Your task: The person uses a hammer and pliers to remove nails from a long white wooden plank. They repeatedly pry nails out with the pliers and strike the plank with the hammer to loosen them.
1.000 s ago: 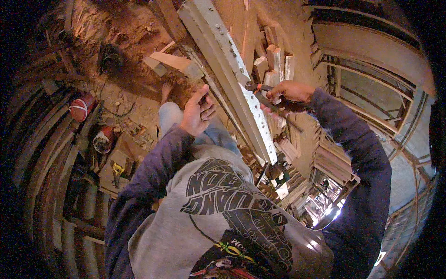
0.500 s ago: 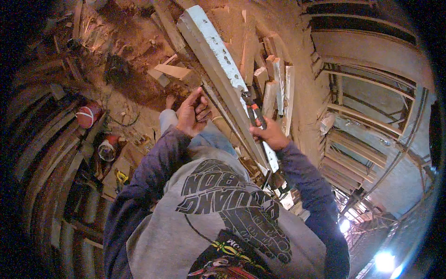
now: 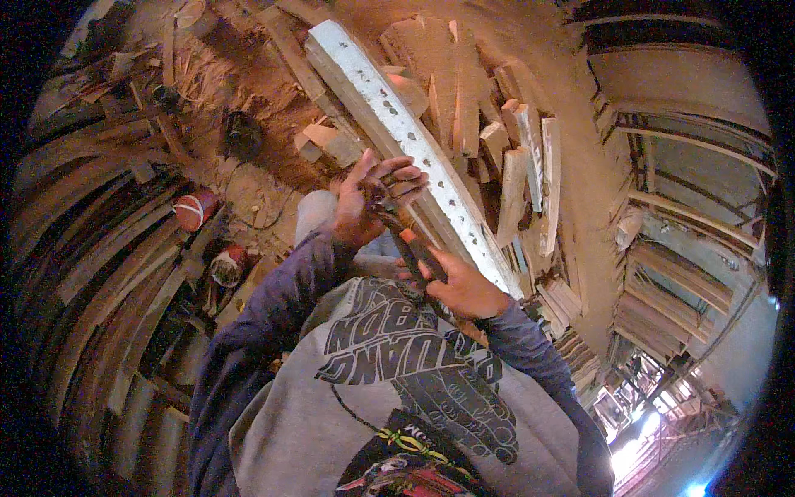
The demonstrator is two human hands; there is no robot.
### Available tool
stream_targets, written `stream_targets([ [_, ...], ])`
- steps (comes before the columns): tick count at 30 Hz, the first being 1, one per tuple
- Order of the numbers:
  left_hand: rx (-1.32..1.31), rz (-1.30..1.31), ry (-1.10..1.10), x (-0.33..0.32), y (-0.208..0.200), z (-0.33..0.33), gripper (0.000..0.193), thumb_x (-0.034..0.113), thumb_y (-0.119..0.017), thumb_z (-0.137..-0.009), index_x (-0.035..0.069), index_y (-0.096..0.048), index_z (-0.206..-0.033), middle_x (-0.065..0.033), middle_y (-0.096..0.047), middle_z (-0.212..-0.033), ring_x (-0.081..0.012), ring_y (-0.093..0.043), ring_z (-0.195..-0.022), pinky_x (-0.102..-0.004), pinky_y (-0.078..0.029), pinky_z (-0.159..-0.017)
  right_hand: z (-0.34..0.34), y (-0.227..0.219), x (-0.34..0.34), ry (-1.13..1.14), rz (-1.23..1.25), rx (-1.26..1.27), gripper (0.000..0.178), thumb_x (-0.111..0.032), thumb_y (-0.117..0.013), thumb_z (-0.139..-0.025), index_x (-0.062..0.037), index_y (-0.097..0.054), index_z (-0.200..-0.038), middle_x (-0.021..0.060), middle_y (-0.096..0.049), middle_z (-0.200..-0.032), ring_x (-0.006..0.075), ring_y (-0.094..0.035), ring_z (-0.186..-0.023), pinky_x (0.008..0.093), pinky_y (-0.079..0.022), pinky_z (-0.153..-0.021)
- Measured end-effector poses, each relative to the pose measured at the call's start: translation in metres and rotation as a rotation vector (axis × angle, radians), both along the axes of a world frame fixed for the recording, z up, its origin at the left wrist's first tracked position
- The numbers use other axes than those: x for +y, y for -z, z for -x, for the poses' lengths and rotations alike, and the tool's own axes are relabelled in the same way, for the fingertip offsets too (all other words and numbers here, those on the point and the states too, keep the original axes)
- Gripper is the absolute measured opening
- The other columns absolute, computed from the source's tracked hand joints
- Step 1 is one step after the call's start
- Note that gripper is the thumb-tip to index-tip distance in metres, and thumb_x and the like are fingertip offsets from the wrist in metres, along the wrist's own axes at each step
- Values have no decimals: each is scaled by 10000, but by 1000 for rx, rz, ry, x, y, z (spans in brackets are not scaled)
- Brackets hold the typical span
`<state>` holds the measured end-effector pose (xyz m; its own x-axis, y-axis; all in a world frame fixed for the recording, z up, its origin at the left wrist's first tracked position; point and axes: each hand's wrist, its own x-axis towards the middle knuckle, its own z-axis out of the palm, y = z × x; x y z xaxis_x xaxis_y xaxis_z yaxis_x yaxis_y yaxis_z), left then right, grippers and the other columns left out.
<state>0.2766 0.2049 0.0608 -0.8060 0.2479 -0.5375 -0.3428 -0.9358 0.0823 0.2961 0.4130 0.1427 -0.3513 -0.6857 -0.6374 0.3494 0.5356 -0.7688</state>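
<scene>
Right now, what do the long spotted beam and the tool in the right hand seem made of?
The long spotted beam: likely wood, given its brown side; its whitish face may be painted. The tool: dark head, probably metal; orange marking on its black handles suggests plastic covering.

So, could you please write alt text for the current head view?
A person's right hand grips pliers, their head at the open left hand. Beyond lies a long white-faced beam dotted with dark spots, wood pieces to its right.
</scene>
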Motion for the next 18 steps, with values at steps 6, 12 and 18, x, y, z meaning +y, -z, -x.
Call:
stream_targets([
  [6,40,-36,19,12,-7,9,721,567,-379,-997,-100,-507,-1243,-203,-673,-1054,-359,-634,-1090,-467,-462,-1054,17,12,36,-41,-105,-254,651,69,-466,-886,-21,-267,-1499,157,-505,-1418,234,-557,-1244,356,-445,-1049],
  [12,99,-186,16,19,7,16,706,557,-397,-997,-99,-515,-1234,-203,-671,-1057,-354,-640,-1088,-482,-467,-1050,30,19,57,44,16,-415,657,94,-467,-853,14,-279,-1478,172,-481,-1449,244,-551,-1260,366,-436,-1066],
  [18,99,-267,27,13,8,27,705,561,-420,-989,-92,-507,-1242,-205,-657,-1077,-365,-625,-1111,-481,-457,-1061,23,-5,48,56,-31,-305,572,-88,-603,-800,14,-471,-1346,103,-575,-1220,234,-494,-1178,353,-360,-1059],
])
